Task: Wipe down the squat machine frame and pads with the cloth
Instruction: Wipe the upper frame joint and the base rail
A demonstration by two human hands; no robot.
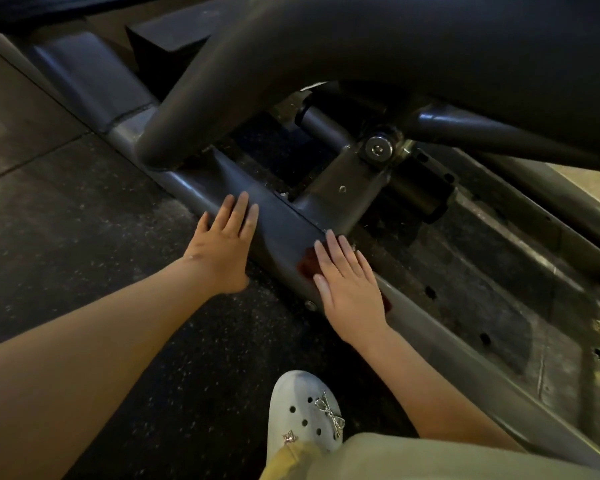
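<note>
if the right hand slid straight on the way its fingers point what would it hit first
Probably the cross tube joining the frame rail just beyond the right hand, though depth is unclear.

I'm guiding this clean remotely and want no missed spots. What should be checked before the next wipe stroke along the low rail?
1. Cloth under the wiping hand: ok. The right hand presses the dark red cloth flat on the frame rail.
2. Rail free for the stroke: not ok. The left hand rests flat on the same rail, farther up.
3. Cloth spread flat: cannot tell, mostly hidden under the hand.
4. Rail surface clean: cannot tell, the light is dim.
5. Shoe clear of the rail: ok.
</note>
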